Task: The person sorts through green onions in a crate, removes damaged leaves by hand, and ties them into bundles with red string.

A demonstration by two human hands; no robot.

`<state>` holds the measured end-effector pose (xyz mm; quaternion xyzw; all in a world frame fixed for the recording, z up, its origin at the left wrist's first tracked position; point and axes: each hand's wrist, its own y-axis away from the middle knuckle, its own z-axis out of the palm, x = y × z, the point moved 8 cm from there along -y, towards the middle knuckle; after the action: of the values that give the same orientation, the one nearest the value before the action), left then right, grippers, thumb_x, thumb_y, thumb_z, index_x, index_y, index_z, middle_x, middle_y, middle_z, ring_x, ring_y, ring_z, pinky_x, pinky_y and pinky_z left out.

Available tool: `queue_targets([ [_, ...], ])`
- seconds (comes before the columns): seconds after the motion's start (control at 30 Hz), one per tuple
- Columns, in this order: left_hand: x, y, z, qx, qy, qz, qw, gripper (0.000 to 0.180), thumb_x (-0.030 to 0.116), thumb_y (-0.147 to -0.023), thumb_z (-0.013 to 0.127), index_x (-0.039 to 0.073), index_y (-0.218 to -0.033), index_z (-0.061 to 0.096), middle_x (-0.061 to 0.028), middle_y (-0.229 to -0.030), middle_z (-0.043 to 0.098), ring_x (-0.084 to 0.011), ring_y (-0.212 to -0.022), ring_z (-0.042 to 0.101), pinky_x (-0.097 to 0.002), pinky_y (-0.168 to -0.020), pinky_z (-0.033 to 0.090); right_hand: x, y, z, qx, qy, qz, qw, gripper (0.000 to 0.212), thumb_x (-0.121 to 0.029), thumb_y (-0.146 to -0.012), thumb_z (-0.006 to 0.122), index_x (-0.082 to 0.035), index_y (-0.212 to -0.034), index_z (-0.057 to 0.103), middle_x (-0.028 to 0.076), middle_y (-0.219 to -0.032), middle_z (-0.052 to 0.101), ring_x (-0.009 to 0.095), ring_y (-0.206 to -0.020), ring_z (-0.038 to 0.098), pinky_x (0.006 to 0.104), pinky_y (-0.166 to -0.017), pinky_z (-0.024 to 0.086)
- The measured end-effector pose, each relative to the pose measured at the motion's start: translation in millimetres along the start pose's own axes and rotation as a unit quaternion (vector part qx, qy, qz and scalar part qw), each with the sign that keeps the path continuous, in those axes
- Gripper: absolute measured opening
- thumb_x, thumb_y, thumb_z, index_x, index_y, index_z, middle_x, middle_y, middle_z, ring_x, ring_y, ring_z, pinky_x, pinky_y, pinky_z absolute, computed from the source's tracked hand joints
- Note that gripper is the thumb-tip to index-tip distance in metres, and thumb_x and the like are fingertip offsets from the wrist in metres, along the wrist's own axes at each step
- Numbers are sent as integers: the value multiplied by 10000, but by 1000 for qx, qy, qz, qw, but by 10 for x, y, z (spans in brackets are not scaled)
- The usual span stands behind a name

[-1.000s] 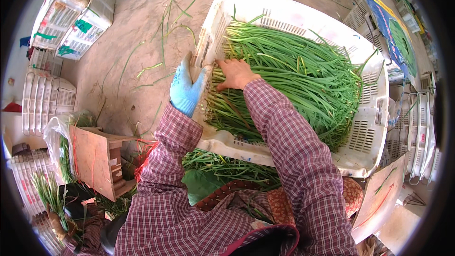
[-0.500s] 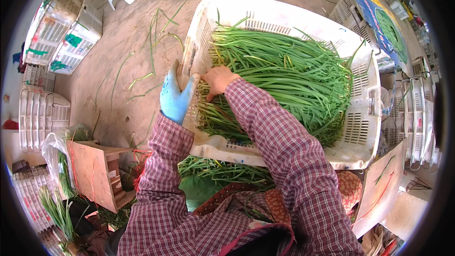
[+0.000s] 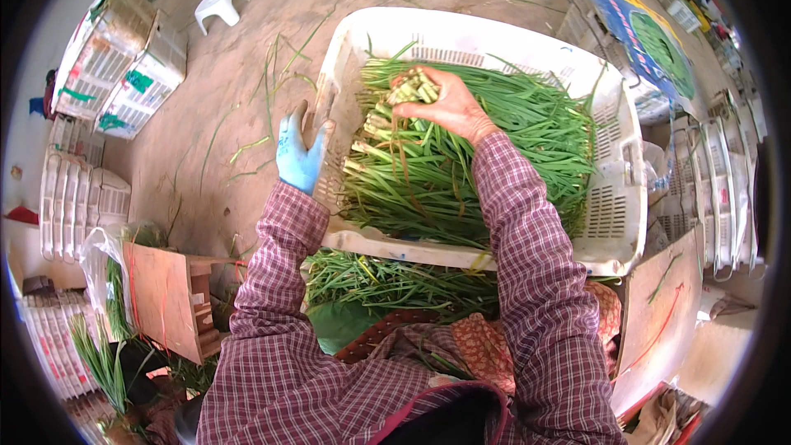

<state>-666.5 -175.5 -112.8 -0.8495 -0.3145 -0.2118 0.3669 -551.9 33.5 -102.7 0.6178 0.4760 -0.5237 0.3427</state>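
A large white plastic crate [image 3: 614, 189] stands before me, holding bunches of garlic chives [image 3: 527, 156] laid with their pale cut ends to the left and green leaves to the right. My bare right hand [image 3: 445, 103] reaches in over the crate and grips one bunch of garlic chives [image 3: 422, 89] near its cut ends, which are lifted above the rest. At the crate's left rim is my left hand [image 3: 301, 152] in a blue glove with darkened fingertips. Its fingers point away from me, thumb spread apart and against the rim, with nothing held.
Loose chives [image 3: 387, 284] lie in a heap between me and the crate. Wooden boards [image 3: 161, 292] stand low on the left, another board [image 3: 659, 305] on the right. Stacked white crates [image 3: 144, 74] line both sides. A white stool [image 3: 220, 7] sits on the littered floor.
My right hand has moved right and upward from the crate's left wall, bringing the cut ends of a bunch up into view. The left hand stays by the rim, thumb slightly drawn back.
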Motion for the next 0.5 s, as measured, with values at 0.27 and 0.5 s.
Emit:
queue_targets([
  [0.27, 785, -18, 242, -168, 225, 38, 959, 893, 511, -678, 732, 36, -1347, 381, -160, -1320, 461, -261, -1250, 408, -410, -1053, 288, -144, 425, -322, 107, -67, -51, 991, 367, -119, -670, 781, -87, -996, 616, -1, -947, 646, 70, -868, 581, 231, -830, 480],
  [0.5, 995, -18, 735, -145, 243, -27, 959, 246, 84, -796, 688, 19, -1022, 612, -42, -796, 657, -76, -657, 606, -196, -558, 484, -207, 570, -352, 167, -49, -90, 981, 355, -164, -652, 791, -93, -963, 636, -2, -892, 666, 81, -795, 611, 235, -783, 501],
])
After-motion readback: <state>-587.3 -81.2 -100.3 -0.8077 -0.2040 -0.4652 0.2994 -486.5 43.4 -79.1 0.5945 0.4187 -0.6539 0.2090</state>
